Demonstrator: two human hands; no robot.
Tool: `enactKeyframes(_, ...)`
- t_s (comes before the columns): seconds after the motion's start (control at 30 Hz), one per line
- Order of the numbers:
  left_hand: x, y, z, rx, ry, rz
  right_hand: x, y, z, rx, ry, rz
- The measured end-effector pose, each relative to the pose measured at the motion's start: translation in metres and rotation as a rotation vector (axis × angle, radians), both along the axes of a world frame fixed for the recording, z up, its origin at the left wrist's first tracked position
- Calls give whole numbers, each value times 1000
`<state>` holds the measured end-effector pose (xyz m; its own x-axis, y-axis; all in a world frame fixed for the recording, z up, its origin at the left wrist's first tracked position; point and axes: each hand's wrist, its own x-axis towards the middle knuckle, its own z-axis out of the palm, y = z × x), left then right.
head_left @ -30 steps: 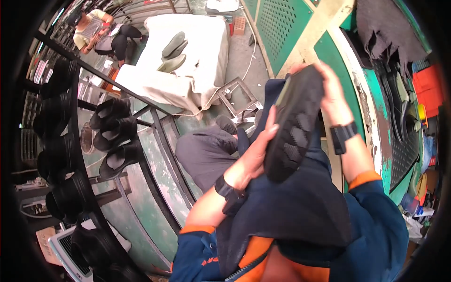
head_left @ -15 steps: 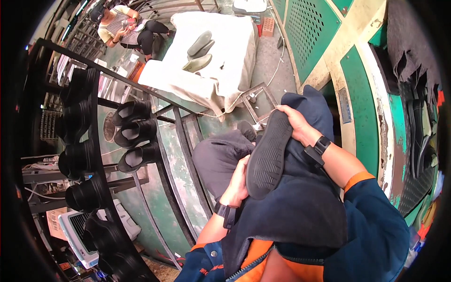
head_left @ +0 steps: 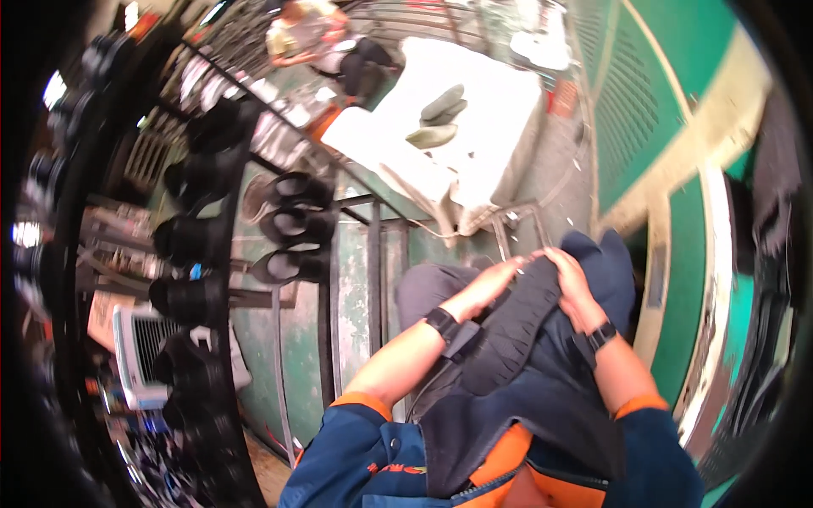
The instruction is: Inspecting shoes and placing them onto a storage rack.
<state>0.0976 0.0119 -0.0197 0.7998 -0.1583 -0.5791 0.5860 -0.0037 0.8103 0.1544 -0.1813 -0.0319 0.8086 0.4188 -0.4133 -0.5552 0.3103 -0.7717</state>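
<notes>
Black-soled shoe (head_left: pixel 513 328) looks already assembled but not yet set down: left hand (head_left: pixel 489 286) and right hand (head_left: pixel 577 293) grip its far end.

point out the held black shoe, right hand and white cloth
held black shoe (head_left: pixel 512 332), head view, middle of the sole
right hand (head_left: pixel 574 286), head view, back of the hand
white cloth (head_left: pixel 500 103), head view, bare top

Shoe workshop — metal rack (head_left: pixel 239 212) of black shoes (head_left: pixel 296 225), sole-shaped pieces (head_left: pixel 434 136) on cloth-covered table (head_left: pixel 500 97).
</notes>
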Motion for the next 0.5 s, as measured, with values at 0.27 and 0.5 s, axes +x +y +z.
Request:
enactKeyframes(0.27,-23,9,0,-91,2,-16,4,4,-11,-144,-35,-30)
enactKeyframes(0.5,-15,8,-10,-237,-37,101,-6,8,5,7,65,15)
